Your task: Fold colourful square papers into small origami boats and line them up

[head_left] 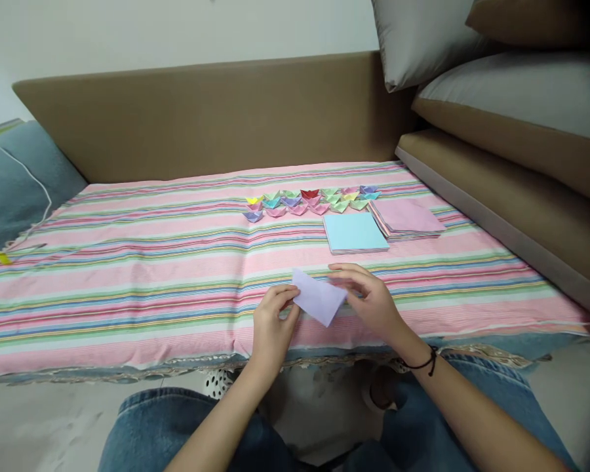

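Note:
A folded lilac sheet of paper (318, 299), roughly a rectangle, is held tilted just over the striped cloth near its front edge. My left hand (276, 321) pinches its left end between thumb and fingers. At the right end hovers my right hand (368, 298), fingers stretched out and apart, a little blurred; whether a fingertip touches the paper is hard to make out. Beyond the hands lie a stack of light blue paper squares (356, 233) and a stack topped with pink paper (407, 216). Several small folded paper boats (309, 202) in many colours stand in rows behind them.
The pink striped cloth (128, 275) covers the seat, with a brown backrest (216, 121) behind. Big brown and grey cushions (516, 98) are piled at the right. On the left are a blue cushion (10, 177) and a white cable (29, 174).

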`<state>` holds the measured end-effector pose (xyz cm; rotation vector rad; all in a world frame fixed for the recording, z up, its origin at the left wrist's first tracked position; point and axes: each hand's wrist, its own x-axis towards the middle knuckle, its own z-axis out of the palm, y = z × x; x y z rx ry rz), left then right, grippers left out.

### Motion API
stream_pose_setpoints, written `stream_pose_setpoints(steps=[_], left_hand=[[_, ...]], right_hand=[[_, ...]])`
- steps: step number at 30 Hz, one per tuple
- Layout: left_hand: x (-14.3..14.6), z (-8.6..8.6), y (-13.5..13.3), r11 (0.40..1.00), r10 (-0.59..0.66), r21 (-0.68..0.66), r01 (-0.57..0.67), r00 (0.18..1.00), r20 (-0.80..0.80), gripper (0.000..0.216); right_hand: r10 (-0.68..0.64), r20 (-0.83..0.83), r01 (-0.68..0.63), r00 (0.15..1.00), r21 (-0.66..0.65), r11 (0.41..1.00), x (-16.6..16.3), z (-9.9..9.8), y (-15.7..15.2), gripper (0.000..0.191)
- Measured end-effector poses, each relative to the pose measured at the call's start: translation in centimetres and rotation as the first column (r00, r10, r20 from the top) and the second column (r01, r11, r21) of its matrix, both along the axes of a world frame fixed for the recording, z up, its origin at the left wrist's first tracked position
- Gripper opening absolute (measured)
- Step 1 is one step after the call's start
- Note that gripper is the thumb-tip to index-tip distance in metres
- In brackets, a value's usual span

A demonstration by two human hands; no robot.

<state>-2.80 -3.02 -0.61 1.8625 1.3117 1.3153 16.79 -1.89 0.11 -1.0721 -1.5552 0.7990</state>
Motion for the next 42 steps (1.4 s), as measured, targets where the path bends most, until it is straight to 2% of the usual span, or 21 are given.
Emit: stream_pose_setpoints(steps=[3, 6, 8, 11, 13, 16, 21, 23, 28, 32, 35, 37, 39, 42], left_hand=[[-0.2, -1.0, 0.0, 1.000, 0.009, -0.018, -0.012, 0.986, -0.164, 0.028], [-0.3, -1.1, -0.9, 1.000, -0.028, -0.011, 0.026, 0.941, -0.337, 0.031], [-0.5, -0.8, -1.6, 0.998, -0.062, -0.026, 0.057, 0.902, -0.427, 0.038], [-0.9, -0.3, -2.3, 0.997, -0.079, -0.048, 0.063, 0.822, -0.565, 0.045], [-1.3, -0.1, -2.3, 0.997, -0.065, -0.006, 0.079, 0.770, -0.635, 0.039], [-1.8, -0.3, -1.4, 0.987, -0.063, 0.070, 0.147, 0.743, -0.667, 0.026], [-1.9, -0.9, 0.0, 0.989, -0.097, 0.014, 0.145, 0.731, -0.676, 0.013], [-2.0, -1.0, 0.3, 0.992, -0.104, -0.023, 0.122, 0.715, -0.691, 0.020], [-2.7, -1.0, 1.0, 0.984, -0.179, -0.116, 0.137, 0.695, -0.696, 0.042], [-3.0, -0.8, 1.6, 0.984, -0.180, -0.120, 0.135, 0.703, -0.688, 0.050], [-2.9, -0.4, 1.5, 0.990, -0.133, -0.061, 0.126, 0.718, -0.683, 0.045], [-2.7, -0.3, 1.1, 0.989, -0.103, 0.012, 0.150, 0.735, -0.670, 0.033], [-2.4, -0.3, 0.6, 0.979, -0.137, 0.026, 0.202, 0.746, -0.652, 0.020], [-2.1, -0.3, -0.1, 0.971, -0.214, -0.040, 0.238, 0.774, -0.596, 0.021]], right_hand=[[-0.045, 0.152, 0.028, 0.987, 0.108, 0.994, 0.4, 0.0, -0.1, 0.025], [0.051, 0.343, -0.119, 0.938, 0.179, 0.977, 0.7, 0.1, -0.4, 0.025], [0.134, 0.469, -0.240, 0.873, 0.174, 0.955, 0.8, -0.1, -0.7, 0.027], [0.211, 0.622, -0.360, 0.754, 0.122, 0.925, 0.8, -0.6, -1.2, 0.049], [0.226, 0.687, -0.391, 0.691, 0.092, 0.916, 0.8, -1.0, -1.3, 0.056], [0.208, 0.726, -0.385, 0.655, 0.083, 0.919, 0.8, -1.4, -1.3, 0.056], [0.165, 0.737, -0.355, 0.655, 0.108, 0.929, 0.9, -1.6, -1.1, 0.056], [0.157, 0.734, -0.351, 0.661, 0.118, 0.929, 0.9, -1.7, -1.0, 0.052], [0.144, 0.730, -0.356, 0.668, 0.144, 0.923, 0.9, -1.6, -0.6, 0.028], [0.142, 0.694, -0.351, 0.706, 0.169, 0.921, 1.0, -1.7, -0.1, 0.027], [0.131, 0.640, -0.311, 0.757, 0.177, 0.934, 0.8, -2.1, 0.3, 0.026], [0.120, 0.604, -0.278, 0.788, 0.176, 0.944, 0.7, -2.4, 0.5, 0.023], [0.117, 0.570, -0.254, 0.814, 0.168, 0.953, 0.6, -2.6, 0.8, 0.021], [0.131, 0.526, -0.242, 0.840, 0.146, 0.959, 0.7, -2.7, 1.3, 0.017]])
